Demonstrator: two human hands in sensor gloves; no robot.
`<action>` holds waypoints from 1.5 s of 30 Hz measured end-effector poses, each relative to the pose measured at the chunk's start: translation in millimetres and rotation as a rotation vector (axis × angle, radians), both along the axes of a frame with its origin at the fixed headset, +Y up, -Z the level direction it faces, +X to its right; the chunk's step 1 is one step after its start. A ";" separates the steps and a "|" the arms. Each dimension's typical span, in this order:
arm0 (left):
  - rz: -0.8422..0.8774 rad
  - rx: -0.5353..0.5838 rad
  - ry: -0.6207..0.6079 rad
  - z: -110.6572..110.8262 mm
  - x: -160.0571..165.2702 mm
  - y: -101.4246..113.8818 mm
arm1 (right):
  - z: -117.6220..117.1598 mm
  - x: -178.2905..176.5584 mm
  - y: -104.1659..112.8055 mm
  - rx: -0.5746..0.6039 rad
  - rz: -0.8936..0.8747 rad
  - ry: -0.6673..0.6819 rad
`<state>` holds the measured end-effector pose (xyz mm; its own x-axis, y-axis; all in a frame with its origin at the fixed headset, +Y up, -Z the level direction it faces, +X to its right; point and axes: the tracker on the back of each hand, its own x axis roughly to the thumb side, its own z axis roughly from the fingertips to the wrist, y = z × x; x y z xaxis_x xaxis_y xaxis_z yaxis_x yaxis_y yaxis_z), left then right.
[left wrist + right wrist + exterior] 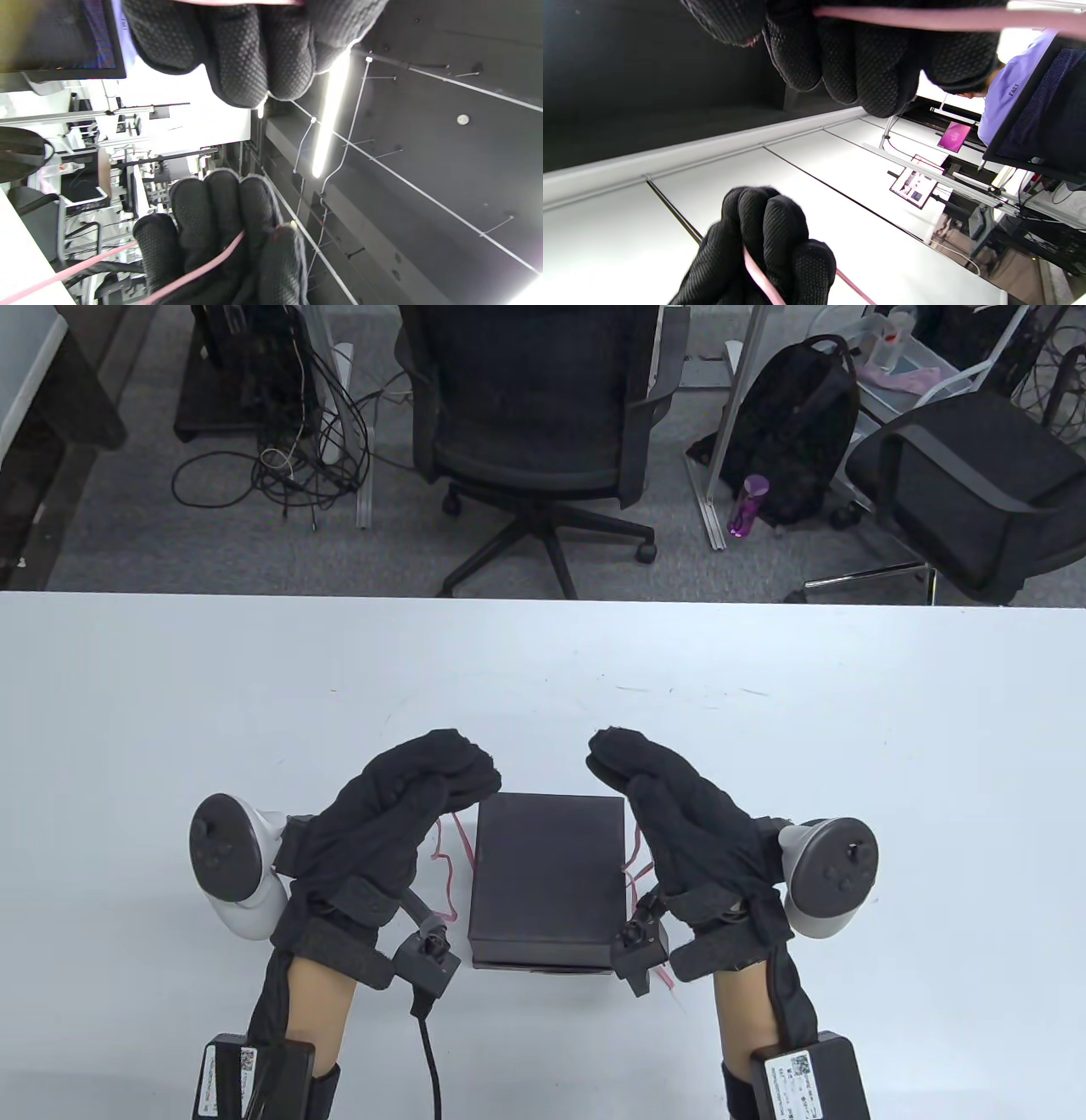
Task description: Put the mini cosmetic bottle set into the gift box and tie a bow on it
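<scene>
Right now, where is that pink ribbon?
In the table view the pink ribbon hangs in strands on both sides of the closed black box, near the table's front edge, its ends held up by the left hand and right hand.

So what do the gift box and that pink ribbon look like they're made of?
The gift box looks like matte black card or paperboard: flat, dull faces, crisp edges, no shine. The pink ribbon looks like thin flat fabric or satin, hanging limply in loops beside the box; the exact weave is too fine to tell.
</scene>
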<state>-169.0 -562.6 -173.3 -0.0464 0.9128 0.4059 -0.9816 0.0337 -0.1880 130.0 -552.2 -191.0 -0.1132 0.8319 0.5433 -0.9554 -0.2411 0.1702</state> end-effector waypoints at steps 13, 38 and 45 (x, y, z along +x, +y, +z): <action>-0.026 -0.083 0.085 24.6 24.8 -91.2 | 34.9 -17.1 -58.7 0.023 0.109 -0.052; -0.050 -0.227 -0.084 22.7 38.6 -130.7 | 43.5 -43.1 -92.9 0.039 0.547 -0.145; -0.020 -0.227 -0.240 26.6 50.9 -127.7 | 44.3 -51.9 -98.3 0.043 0.620 -0.147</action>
